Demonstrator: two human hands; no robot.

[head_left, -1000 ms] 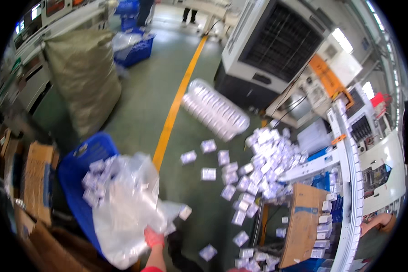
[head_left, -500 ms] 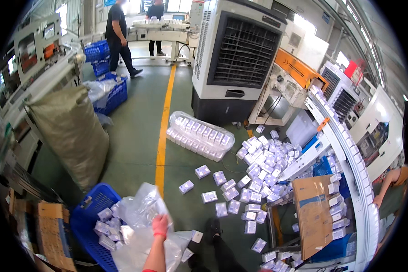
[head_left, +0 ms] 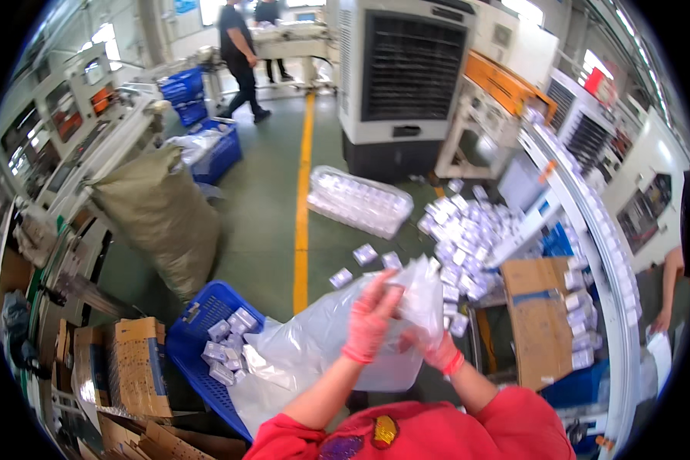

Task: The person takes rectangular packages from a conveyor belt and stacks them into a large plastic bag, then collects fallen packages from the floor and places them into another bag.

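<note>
Head view: both hands wear thin pink gloves and work at a large clear plastic bag (head_left: 337,345) held up in front of the chest. The left hand (head_left: 369,322) is raised with its fingers (head_left: 383,295) together and laid flat against the bag's upper part, the film bunched under them. The right hand (head_left: 431,345) is lower and partly behind the film; its fingers seem closed on the bag's edge, though the plastic blurs them. The bag hangs from the fingers down and to the left, its lower end draping over a blue crate (head_left: 195,360) holding small white boxes (head_left: 226,345). Beyond the fingertips, more small white boxes lie scattered in a heap on the green floor (head_left: 261,230), beside a clear tray pack (head_left: 356,201). A yellow line (head_left: 303,199) runs along the floor above the left hand. A brown carton (head_left: 540,322) stands to the right of the right hand.
</note>
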